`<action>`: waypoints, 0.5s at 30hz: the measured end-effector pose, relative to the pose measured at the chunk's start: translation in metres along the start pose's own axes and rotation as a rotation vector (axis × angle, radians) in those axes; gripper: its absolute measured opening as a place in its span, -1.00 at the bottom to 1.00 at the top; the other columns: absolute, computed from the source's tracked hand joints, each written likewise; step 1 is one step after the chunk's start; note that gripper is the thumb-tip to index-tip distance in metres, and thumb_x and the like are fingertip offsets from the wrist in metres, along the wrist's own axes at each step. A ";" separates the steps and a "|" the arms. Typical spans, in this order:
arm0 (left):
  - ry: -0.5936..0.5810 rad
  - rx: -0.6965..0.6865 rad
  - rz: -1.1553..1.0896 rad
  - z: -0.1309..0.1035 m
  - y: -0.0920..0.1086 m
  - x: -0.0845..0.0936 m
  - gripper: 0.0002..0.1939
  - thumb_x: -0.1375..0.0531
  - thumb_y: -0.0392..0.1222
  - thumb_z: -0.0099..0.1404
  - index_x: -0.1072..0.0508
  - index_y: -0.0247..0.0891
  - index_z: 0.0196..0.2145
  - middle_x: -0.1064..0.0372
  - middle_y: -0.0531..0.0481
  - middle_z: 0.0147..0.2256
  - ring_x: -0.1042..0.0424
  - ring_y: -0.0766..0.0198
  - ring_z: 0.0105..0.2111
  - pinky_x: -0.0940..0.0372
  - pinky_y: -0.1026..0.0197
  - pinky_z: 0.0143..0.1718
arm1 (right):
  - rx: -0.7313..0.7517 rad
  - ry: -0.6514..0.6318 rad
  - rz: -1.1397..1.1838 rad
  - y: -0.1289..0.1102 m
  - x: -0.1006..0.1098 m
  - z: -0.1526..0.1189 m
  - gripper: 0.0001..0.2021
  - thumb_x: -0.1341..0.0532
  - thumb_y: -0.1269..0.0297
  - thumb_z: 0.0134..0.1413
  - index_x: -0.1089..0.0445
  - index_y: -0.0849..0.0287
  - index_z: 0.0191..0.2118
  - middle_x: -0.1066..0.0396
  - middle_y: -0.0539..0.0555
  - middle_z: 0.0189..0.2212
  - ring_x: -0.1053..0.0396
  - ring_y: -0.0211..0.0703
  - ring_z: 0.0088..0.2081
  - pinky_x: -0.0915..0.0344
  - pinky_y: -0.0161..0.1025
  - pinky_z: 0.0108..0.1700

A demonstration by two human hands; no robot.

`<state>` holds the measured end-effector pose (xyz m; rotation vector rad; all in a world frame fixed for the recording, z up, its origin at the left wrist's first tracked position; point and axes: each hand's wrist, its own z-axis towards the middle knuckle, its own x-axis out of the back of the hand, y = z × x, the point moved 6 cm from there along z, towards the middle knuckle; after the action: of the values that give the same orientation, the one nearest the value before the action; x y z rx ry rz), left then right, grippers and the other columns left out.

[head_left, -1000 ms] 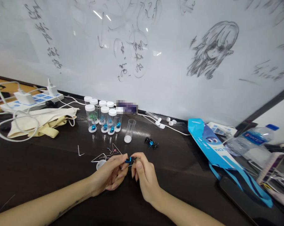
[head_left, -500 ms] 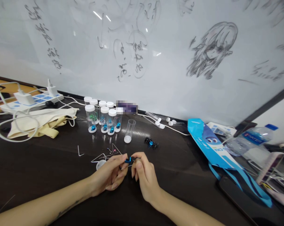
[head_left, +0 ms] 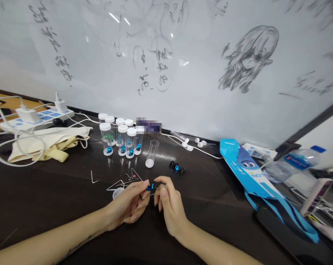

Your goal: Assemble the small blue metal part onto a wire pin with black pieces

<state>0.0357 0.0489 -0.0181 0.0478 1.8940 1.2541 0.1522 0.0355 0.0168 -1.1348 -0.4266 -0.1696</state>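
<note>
Between thumb and fingers, my left hand (head_left: 132, 201) pinches a small blue and black part (head_left: 150, 187). My right hand (head_left: 169, 206) is just right of that part, its index finger curved and its thumb near the fingertips; whether it grips anything small is too fine to tell. Bent thin metal wires (head_left: 122, 184) and a round translucent cap (head_left: 118, 192) lie by my left hand. An uncapped clear tube (head_left: 152, 152) stands behind my hands. To its right is a cluster of small black and blue parts (head_left: 177, 168).
Several white-capped tubes (head_left: 106, 140) with blue or green pieces stand at the back. An L-shaped wire (head_left: 93, 177) lies left. Further left are a cream cloth bag (head_left: 49, 141) and power strip (head_left: 42, 117); right, a blue bag (head_left: 249, 169) and water bottle (head_left: 301, 162).
My right hand's index finger has lifted slightly away from the blue and black part. My left hand has stayed almost still with the part.
</note>
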 end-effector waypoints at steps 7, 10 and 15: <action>-0.003 -0.022 0.050 -0.001 0.001 -0.003 -0.61 0.01 0.06 0.41 -0.24 -0.23 -0.49 -0.15 0.18 -0.65 -0.02 0.52 -0.84 0.19 0.45 -0.87 | -0.025 -0.058 -0.088 -0.005 -0.002 0.003 -0.75 -0.02 0.12 0.36 -0.26 0.14 -0.29 -0.23 -0.09 -0.57 -0.22 -0.29 -0.54 -0.12 -0.34 -0.42; 0.001 -0.059 0.115 -0.001 0.002 -0.005 -0.61 -0.01 0.05 0.41 -0.23 -0.24 -0.49 -0.17 0.18 -0.63 -0.04 0.54 -0.85 0.19 0.46 -0.88 | -0.037 -0.072 -0.095 -0.004 -0.003 0.004 -0.67 0.01 0.13 0.38 -0.19 0.14 -0.42 -0.22 -0.09 -0.59 -0.21 -0.30 -0.55 -0.11 -0.34 -0.42; 0.016 -0.103 0.241 -0.002 0.005 -0.008 -0.59 -0.04 0.05 0.40 -0.25 -0.26 -0.51 -0.13 0.21 -0.64 -0.02 0.57 -0.84 0.15 0.50 -0.88 | -0.051 -0.095 -0.025 0.000 -0.005 0.004 -0.64 0.04 0.12 0.39 -0.16 0.14 -0.45 -0.23 -0.09 -0.62 -0.22 -0.32 -0.57 -0.11 -0.35 -0.43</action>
<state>0.0369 0.0464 -0.0088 0.2176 1.8759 1.5158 0.1470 0.0387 0.0163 -1.1908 -0.5238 -0.1495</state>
